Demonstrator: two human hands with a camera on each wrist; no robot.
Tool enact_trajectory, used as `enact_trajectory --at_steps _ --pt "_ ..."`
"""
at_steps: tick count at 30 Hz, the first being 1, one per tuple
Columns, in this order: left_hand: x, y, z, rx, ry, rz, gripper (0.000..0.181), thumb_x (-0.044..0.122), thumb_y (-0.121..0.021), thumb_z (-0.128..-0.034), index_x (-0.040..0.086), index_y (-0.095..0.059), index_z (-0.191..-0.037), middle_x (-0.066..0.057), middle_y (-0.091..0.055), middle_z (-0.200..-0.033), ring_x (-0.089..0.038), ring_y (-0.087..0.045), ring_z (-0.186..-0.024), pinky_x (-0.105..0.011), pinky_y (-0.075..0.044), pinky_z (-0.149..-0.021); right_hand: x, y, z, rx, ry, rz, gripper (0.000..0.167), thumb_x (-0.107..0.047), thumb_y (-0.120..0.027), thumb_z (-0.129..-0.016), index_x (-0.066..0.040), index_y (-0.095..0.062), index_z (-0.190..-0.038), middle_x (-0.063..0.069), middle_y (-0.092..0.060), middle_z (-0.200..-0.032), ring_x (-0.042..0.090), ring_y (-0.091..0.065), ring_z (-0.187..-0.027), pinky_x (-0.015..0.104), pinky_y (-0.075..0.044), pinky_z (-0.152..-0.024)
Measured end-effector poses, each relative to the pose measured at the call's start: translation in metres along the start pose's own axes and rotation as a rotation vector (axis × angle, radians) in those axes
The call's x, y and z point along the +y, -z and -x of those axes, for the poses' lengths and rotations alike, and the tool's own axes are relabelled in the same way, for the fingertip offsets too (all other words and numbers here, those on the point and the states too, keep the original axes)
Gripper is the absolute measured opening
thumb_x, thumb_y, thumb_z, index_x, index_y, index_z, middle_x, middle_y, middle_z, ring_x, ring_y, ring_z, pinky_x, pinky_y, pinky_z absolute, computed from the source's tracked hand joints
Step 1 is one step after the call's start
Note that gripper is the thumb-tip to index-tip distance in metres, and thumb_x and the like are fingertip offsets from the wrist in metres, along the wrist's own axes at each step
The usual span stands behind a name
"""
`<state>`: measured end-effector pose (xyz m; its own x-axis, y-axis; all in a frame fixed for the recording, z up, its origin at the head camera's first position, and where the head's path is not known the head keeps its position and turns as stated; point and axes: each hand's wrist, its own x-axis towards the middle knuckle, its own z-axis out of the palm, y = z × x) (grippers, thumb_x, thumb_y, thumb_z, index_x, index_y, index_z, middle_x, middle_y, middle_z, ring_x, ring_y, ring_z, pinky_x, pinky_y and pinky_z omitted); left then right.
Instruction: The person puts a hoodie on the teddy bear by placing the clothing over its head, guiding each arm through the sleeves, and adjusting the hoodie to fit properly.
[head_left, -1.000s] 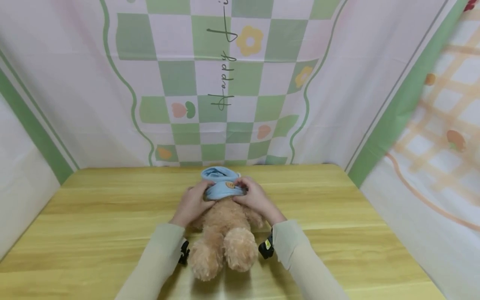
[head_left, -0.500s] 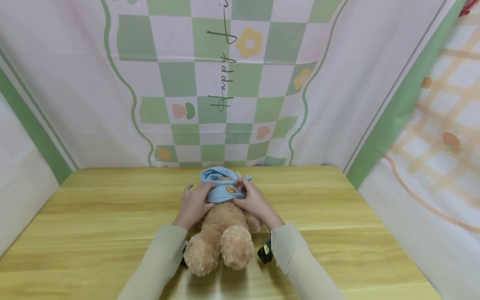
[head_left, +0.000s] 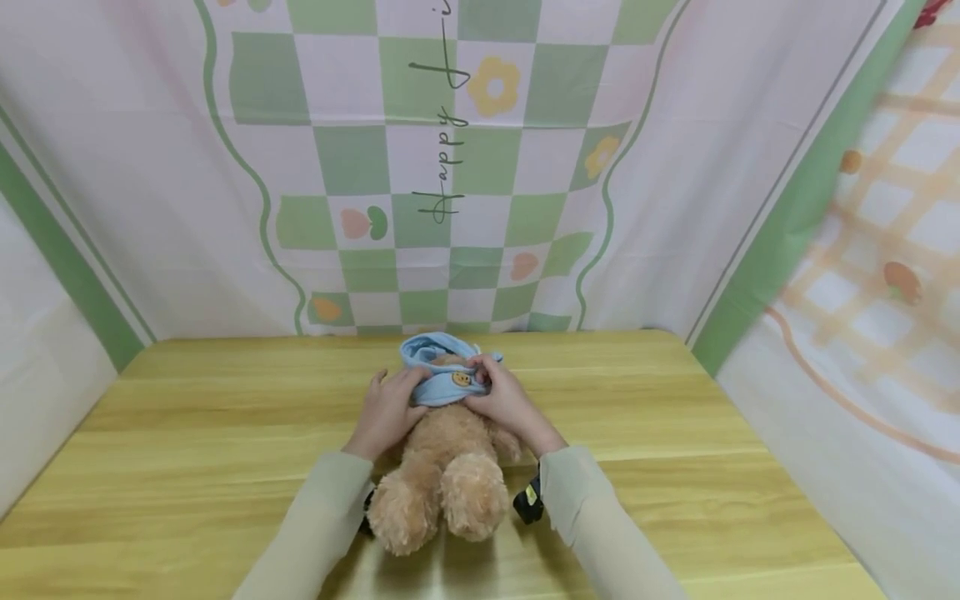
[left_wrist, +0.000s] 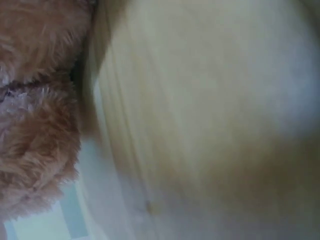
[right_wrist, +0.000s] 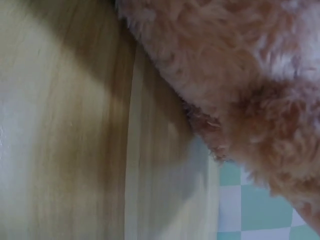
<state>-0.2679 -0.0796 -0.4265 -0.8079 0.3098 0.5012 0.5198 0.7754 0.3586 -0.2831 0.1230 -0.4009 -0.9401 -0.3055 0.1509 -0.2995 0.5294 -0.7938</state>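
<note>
- The plush toy (head_left: 450,437) lies on the worktop (head_left: 187,433) between the forearms, feet towards the person; this placing probably leaves its upper end within equal reach of both sides.
- The blue garment (head_left: 442,389) sits around the toy's far, upper end, with a looped opening beyond the hands; a little fur shows inside it. How far it covers the head cannot be told.
- The cloth is held at two opposite sides, with its small yellow patch (head_left: 461,378) between; that likely spreads the pull evenly and stops the fabric twisting.
- The left hand (head_left: 385,408) pinches the near side of the garment, thumb below and fingers above, with one finger lifted away.
- The right hand (head_left: 510,400) grips the opposite side, fingers curled over the cloth and thumb at its lower edge.
- Both forearms angle inward in pale sleeves (head_left: 311,517), flanking the toy's legs.
- The wrist views show only fur and worktop near the hands, with checked cloth (right_wrist: 265,207) beyond, so they add nothing on the grip.
</note>
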Motion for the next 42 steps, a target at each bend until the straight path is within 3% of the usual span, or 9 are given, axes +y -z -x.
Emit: enact_trajectory --at_steps 6,10,14,20,24,30,34,38,42 --pt "0.001 0.008 -0.006 -0.143 0.091 0.197 0.046 0.018 -0.074 -0.0828 0.008 -0.058 -0.125 -0.014 -0.061 -0.123 -0.031 -0.060 -0.112 -0.047 -0.050 -0.093 0.008 0.005 0.000 0.009 0.035 -0.010 0.039 -0.015 -0.070 -0.082 -0.003 -0.053 -0.115 0.006 -0.046 -0.086 0.018 -0.045 -0.081 0.032 -0.039 -0.074" --pt "0.004 0.011 -0.010 -0.208 0.140 0.207 0.053 0.029 -0.074 -0.0830 0.010 -0.056 -0.129 -0.013 -0.058 -0.130 -0.029 -0.058 -0.117 -0.045 -0.049 -0.096 0.006 0.006 0.000 -0.006 -0.024 0.010 0.037 -0.018 -0.070 -0.083 -0.005 -0.053 -0.114 0.006 -0.046 -0.088 0.018 -0.045 -0.080 0.030 -0.037 -0.071" --pt "0.009 0.009 -0.012 -0.181 0.156 0.110 0.059 0.033 -0.075 -0.0821 0.009 -0.052 -0.132 -0.014 -0.059 -0.126 -0.031 -0.060 -0.112 -0.046 -0.049 -0.095 0.001 0.004 0.000 0.006 -0.095 0.020 0.034 -0.011 -0.070 -0.084 -0.005 -0.052 -0.113 0.007 -0.047 -0.090 0.019 -0.045 -0.082 0.030 -0.037 -0.072" --pt "0.012 0.006 -0.012 -0.126 0.114 0.000 0.061 0.031 -0.075 -0.0823 0.018 -0.050 -0.136 -0.015 -0.054 -0.126 -0.032 -0.062 -0.097 -0.051 -0.049 -0.083 0.002 0.003 0.004 0.030 -0.024 0.021 0.024 -0.006 -0.070 -0.082 -0.004 -0.059 -0.103 0.009 -0.052 -0.090 0.018 -0.045 -0.081 0.030 -0.039 -0.072" --pt "0.012 0.007 -0.011 -0.145 0.061 -0.028 0.055 0.029 -0.073 -0.0844 0.021 -0.053 -0.135 -0.013 -0.054 -0.128 -0.031 -0.062 -0.102 -0.052 -0.049 -0.082 0.005 0.003 0.004 0.026 0.002 0.015 0.018 -0.006 -0.070 -0.083 -0.005 -0.064 -0.100 0.010 -0.055 -0.095 0.018 -0.047 -0.085 0.031 -0.042 -0.077" --pt "0.010 0.009 -0.010 -0.173 0.100 0.038 0.046 0.023 -0.071 -0.0866 0.016 -0.055 -0.129 -0.015 -0.055 -0.126 -0.034 -0.061 -0.107 -0.053 -0.047 -0.087 0.007 -0.001 0.004 0.085 -0.019 -0.087 0.046 -0.006 -0.073 -0.080 0.001 -0.048 -0.118 0.016 -0.049 -0.109 0.027 -0.050 -0.103 0.040 -0.044 -0.092" --pt "0.009 0.008 -0.009 -0.150 0.102 0.039 0.043 0.025 -0.070 -0.0869 0.017 -0.055 -0.126 -0.014 -0.056 -0.123 -0.033 -0.061 -0.105 -0.052 -0.048 -0.084 0.011 0.000 0.006 0.128 -0.102 -0.152 0.053 -0.010 -0.076 -0.078 0.001 -0.039 -0.115 0.018 -0.041 -0.115 0.032 -0.045 -0.113 0.043 -0.041 -0.098" --pt "0.008 0.006 -0.005 -0.097 0.083 0.012 0.042 0.026 -0.071 -0.0863 0.016 -0.056 -0.124 -0.013 -0.058 -0.118 -0.031 -0.063 -0.096 -0.049 -0.050 -0.077 0.016 0.003 0.008 0.072 -0.146 -0.118 0.041 -0.018 -0.074 -0.082 -0.002 -0.049 -0.109 0.018 -0.045 -0.121 0.034 -0.046 -0.123 0.047 -0.042 -0.101" --pt "0.007 0.005 -0.001 -0.044 0.063 -0.014 0.043 0.025 -0.072 -0.0854 0.013 -0.056 -0.124 -0.014 -0.057 -0.114 -0.029 -0.062 -0.086 -0.046 -0.050 -0.072 0.021 0.007 0.010 -0.020 -0.096 -0.120 0.036 -0.013 -0.068 -0.087 0.000 -0.052 -0.117 0.020 -0.047 -0.126 0.037 -0.046 -0.127 0.049 -0.043 -0.104"
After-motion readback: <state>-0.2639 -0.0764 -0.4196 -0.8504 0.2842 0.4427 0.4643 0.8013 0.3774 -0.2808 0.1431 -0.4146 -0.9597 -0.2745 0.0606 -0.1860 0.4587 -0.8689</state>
